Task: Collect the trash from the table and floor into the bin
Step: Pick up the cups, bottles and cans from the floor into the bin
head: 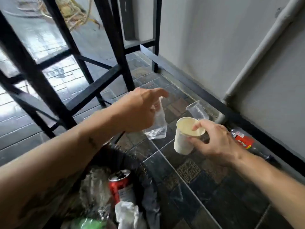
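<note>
A clear plastic cup [156, 123] is gripped by the left hand [140, 111]. At three o'clock of it, a white paper cup [186, 136] is pinched by the right hand [212, 141]. The bin [132, 164] is seen at six o'clock.

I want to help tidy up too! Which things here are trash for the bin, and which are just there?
For the job:
clear cup in left hand
paper cup in right hand
second clear cup on floor
bottle by wall
bin

Just there:
black frame
pipe
rope
</note>
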`<act>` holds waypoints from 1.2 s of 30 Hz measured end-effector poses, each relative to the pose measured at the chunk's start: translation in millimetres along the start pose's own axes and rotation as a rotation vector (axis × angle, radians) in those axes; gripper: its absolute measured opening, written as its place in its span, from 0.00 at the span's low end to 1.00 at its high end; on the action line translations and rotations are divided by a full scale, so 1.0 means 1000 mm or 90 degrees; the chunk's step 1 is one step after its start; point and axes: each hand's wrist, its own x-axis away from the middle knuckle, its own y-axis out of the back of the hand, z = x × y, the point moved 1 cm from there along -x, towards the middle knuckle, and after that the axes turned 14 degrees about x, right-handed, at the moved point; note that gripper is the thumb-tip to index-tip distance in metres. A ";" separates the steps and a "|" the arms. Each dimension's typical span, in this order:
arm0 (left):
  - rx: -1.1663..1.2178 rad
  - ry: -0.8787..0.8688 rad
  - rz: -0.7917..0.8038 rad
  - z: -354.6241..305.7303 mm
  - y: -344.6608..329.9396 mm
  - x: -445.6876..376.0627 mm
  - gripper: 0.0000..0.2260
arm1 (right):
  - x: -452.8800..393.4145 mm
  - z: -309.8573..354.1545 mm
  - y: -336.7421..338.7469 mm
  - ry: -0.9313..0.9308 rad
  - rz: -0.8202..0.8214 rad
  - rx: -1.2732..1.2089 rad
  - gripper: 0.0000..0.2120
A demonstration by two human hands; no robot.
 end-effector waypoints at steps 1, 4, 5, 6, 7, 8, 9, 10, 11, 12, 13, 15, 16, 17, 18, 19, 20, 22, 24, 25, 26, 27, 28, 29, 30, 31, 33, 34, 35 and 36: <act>-0.005 0.002 -0.019 -0.002 0.013 0.017 0.25 | 0.001 0.017 0.009 0.018 -0.005 -0.006 0.15; -0.022 0.001 -0.069 -0.011 0.050 0.066 0.25 | 0.009 0.066 0.034 0.078 -0.036 -0.035 0.18; -0.023 0.008 -0.085 -0.013 0.061 0.083 0.24 | 0.012 0.081 0.040 0.098 -0.043 -0.057 0.18; -0.024 0.020 -0.098 -0.013 0.071 0.100 0.23 | 0.017 0.094 0.045 0.119 -0.042 -0.076 0.18; -0.025 0.035 -0.109 -0.012 0.080 0.116 0.22 | 0.021 0.106 0.050 0.139 -0.036 -0.090 0.18; -0.022 0.049 -0.112 -0.010 0.087 0.132 0.21 | 0.025 0.117 0.054 0.157 -0.023 -0.097 0.19; -0.021 0.063 -0.105 -0.008 0.091 0.147 0.20 | 0.027 0.128 0.056 0.171 -0.001 -0.096 0.20; -0.026 0.081 -0.090 -0.006 0.092 0.160 0.19 | 0.030 0.138 0.057 0.180 0.028 -0.091 0.22; -0.036 0.104 -0.071 -0.003 0.091 0.171 0.19 | 0.033 0.147 0.056 0.184 0.069 -0.091 0.23; -0.044 0.129 -0.051 0.001 0.088 0.180 0.18 | 0.035 0.156 0.052 0.184 0.119 -0.100 0.24; -0.047 0.149 -0.028 0.006 0.083 0.187 0.17 | 0.038 0.163 0.044 0.179 0.168 -0.116 0.23; -0.036 0.163 0.032 0.016 0.068 0.199 0.12 | 0.048 0.175 0.022 0.175 0.249 -0.110 0.21; -0.028 0.169 0.067 0.022 0.060 0.204 0.10 | 0.054 0.180 0.011 0.184 0.280 -0.085 0.21; -0.019 0.180 0.098 0.027 0.052 0.208 0.08 | 0.059 0.184 -0.001 0.198 0.312 -0.051 0.21; -0.008 0.184 0.115 0.031 0.045 0.212 0.06 | 0.064 0.186 -0.009 0.217 0.337 -0.018 0.22; 0.005 0.178 0.109 0.035 0.041 0.215 0.06 | 0.067 0.187 -0.015 0.235 0.354 0.008 0.26; 0.024 0.163 0.086 0.037 0.039 0.216 0.06 | 0.068 0.185 -0.017 0.245 0.362 0.019 0.29; 0.075 0.141 0.041 0.036 0.041 0.218 0.05 | 0.066 0.179 -0.014 0.239 0.359 0.010 0.31; 0.098 0.129 0.005 0.036 0.045 0.217 0.06 | 0.064 0.171 -0.005 0.223 0.353 -0.013 0.28; 0.098 0.118 -0.014 0.034 0.047 0.216 0.06 | 0.064 0.167 -0.001 0.215 0.353 -0.022 0.26; 0.097 0.102 -0.034 0.032 0.049 0.213 0.06 | 0.064 0.164 0.005 0.208 0.353 -0.028 0.25; 0.098 0.087 -0.054 0.030 0.051 0.210 0.07 | 0.064 0.162 0.010 0.198 0.351 -0.031 0.24; 0.101 0.072 -0.072 0.028 0.054 0.206 0.07 | 0.064 0.160 0.016 0.187 0.346 -0.033 0.23; 0.105 0.059 -0.086 0.024 0.056 0.202 0.07 | 0.063 0.158 0.020 0.177 0.336 -0.031 0.23; 0.112 0.045 -0.098 0.020 0.058 0.195 0.07 | 0.061 0.155 0.025 0.165 0.323 -0.025 0.22; 0.123 0.033 -0.106 0.015 0.060 0.188 0.07 | 0.060 0.152 0.031 0.152 0.311 -0.021 0.22; 0.161 0.013 -0.105 0.003 0.060 0.171 0.07 | 0.060 0.144 0.041 0.120 0.298 -0.017 0.21; 0.183 0.004 -0.101 -0.004 0.057 0.161 0.07 | 0.061 0.138 0.047 0.102 0.290 -0.015 0.20; 0.202 -0.007 -0.092 -0.011 0.054 0.151 0.07 | 0.061 0.131 0.051 0.082 0.281 -0.013 0.20; 0.214 -0.017 -0.077 -0.018 0.049 0.140 0.06 | 0.061 0.123 0.054 0.062 0.276 -0.013 0.20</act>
